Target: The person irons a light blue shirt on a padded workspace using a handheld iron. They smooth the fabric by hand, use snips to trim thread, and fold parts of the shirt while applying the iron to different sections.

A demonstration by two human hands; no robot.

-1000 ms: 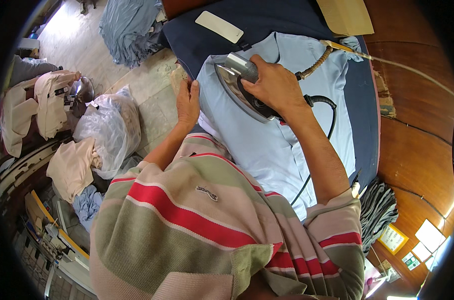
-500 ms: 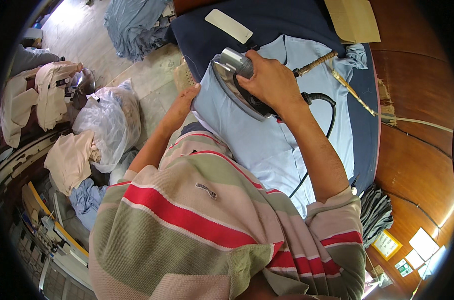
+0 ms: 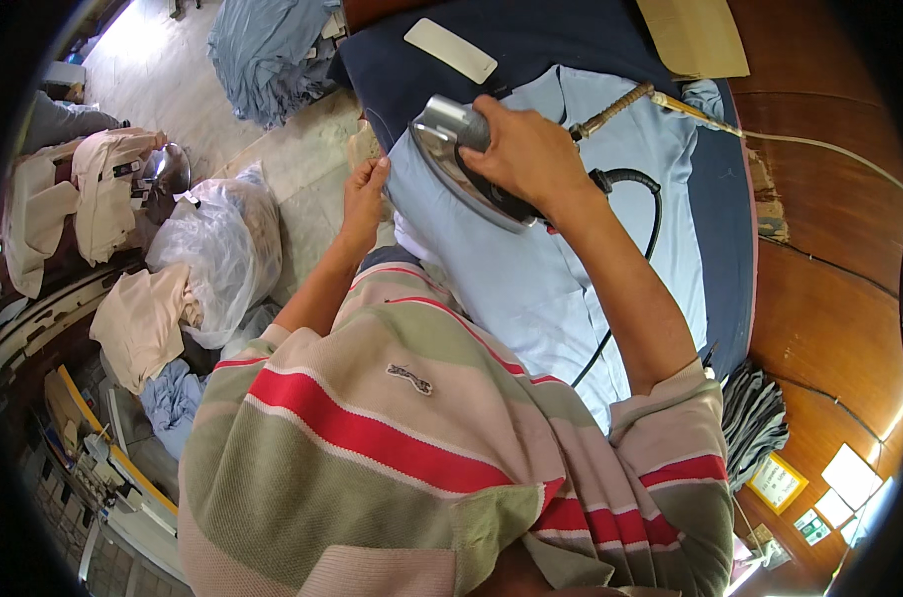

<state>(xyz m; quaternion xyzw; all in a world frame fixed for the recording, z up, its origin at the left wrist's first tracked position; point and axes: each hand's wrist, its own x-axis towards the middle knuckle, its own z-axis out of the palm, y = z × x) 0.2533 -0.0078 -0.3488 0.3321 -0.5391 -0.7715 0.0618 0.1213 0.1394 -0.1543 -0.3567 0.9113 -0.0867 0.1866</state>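
A light blue garment (image 3: 516, 284) is lying spread out under the right hand (image 3: 531, 154), its edge reaching the fingertips of the left hand (image 3: 365, 199) and its surface showing soft creases nearer the wearer. A silver-and-dark iron (image 3: 449, 171) is resting on this fabric within the right hand's grasp, its curved metal rim facing the left hand.

On the brown wall (image 3: 819, 343) we see a yellow-bordered sign (image 3: 778, 483) and a green-and-white card (image 3: 811, 526), their print too small for us to read. The striped shirt (image 3: 372, 428) bears an emblem (image 3: 409, 379).
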